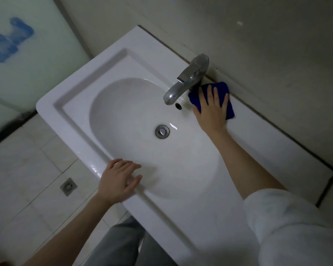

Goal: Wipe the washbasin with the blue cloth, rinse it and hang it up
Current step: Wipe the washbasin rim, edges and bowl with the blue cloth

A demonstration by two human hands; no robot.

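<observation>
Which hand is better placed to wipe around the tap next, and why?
The right hand: it presses the blue cloth flat on the ledge beside the tap. The left hand is open and empty at the front rim of the washbasin, far from both.

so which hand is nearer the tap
Right. The right hand presses the blue cloth beside the tap base; the left hand is at the washbasin front rim, across the bowl.

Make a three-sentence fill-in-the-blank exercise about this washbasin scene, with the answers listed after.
The right hand presses a cloth whose colour is ____.
The left hand, at the front edge of the washbasin, holds ____.
The cloth lies on the ledge beside the tap, from which ____ water runs.
Missing words: blue; nothing; no.
</observation>
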